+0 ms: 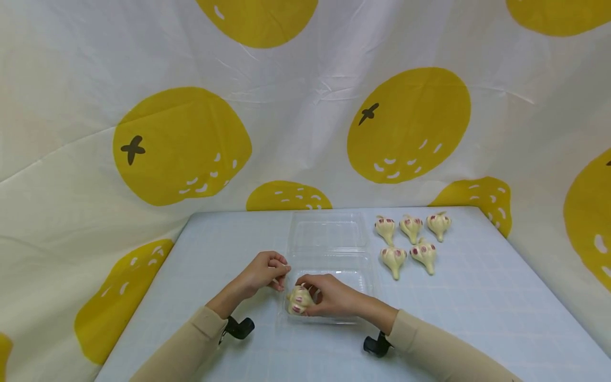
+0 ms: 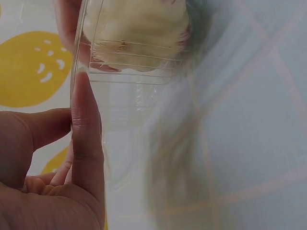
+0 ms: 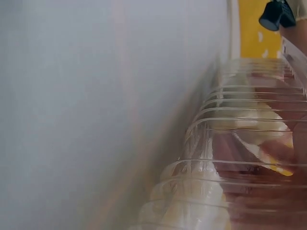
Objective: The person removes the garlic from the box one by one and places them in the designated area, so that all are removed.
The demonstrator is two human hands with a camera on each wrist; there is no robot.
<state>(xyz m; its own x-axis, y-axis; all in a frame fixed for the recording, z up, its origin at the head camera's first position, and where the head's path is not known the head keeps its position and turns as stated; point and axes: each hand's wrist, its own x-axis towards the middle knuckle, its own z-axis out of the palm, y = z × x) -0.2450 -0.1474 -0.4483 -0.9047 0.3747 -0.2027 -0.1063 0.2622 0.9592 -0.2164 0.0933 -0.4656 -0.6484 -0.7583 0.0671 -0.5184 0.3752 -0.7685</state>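
A clear plastic clamshell box (image 1: pixel 343 317) lies with its lid laid back, away from the person. My right hand (image 1: pixel 334 296) reaches into the base and holds a garlic bulb (image 1: pixel 299 300), cream with purple-red patches, at the near left corner. In the left wrist view the garlic bulb (image 2: pixel 139 33) shows through the box's clear wall. Thumb and index finger of my left hand (image 1: pixel 263 273) pinch the box's left rim. Through the ribbed box wall (image 3: pixel 230 165), the right wrist view shows pale garlic surface (image 3: pixel 261 120) beside the right hand's fingers, partly blurred.
Several more garlic bulbs (image 1: pixel 393 258) stand in two rows on the table, right of the box. The open lid (image 1: pixel 329 233) lies flat behind the base. A pale blue checked cloth (image 1: pixel 477 318) covers the table, and a lemon-print curtain (image 1: pixel 296 122) hangs behind.
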